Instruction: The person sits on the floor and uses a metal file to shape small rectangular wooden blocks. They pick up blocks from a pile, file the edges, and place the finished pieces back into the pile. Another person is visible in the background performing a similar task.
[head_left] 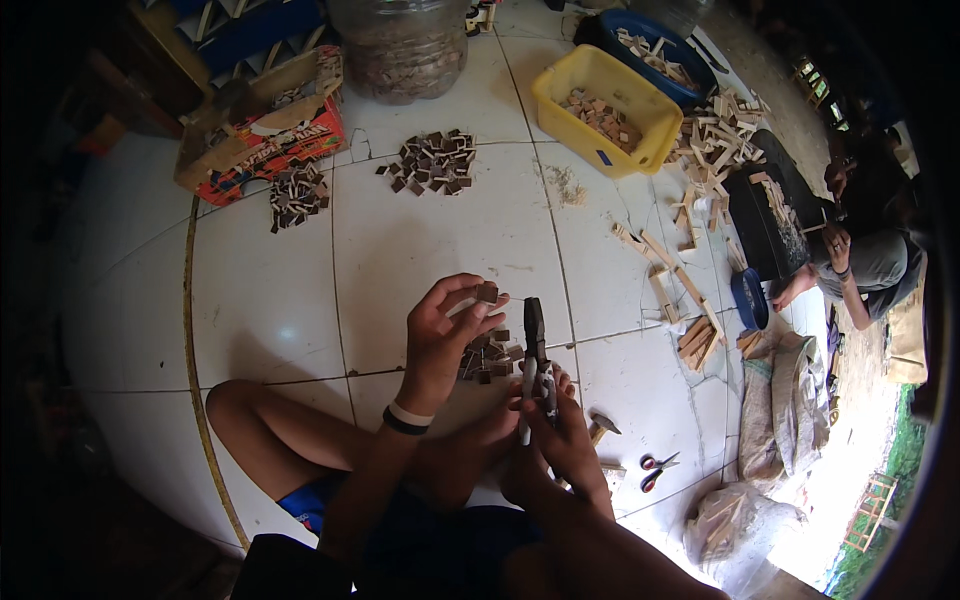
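Note:
Between the fingertips of my left hand [440, 325] is a small dark brown square piece [487, 294]. A thin wire-like length sticks out from it toward the pliers' tip; whether the two touch I cannot tell. My right hand [565, 435] is closed round the handles of a pair of pliers [535, 330], whose dark jaws point away from me. Just beyond my feet, partly hidden by my left hand, lies a small heap of brown square pieces [484, 365]. A hammer [604, 426] and red-handled scissors [655, 468] lie right of my right hand.
Farther off are two piles of brown squares [432, 162] [300, 195], an open cardboard box [262, 160], a clear plastic container [400, 50] and a yellow tub [610, 70]. Wooden strips [715, 135] lie at the right, where another person [870, 265] sits. Sacks [775, 420] lie nearer.

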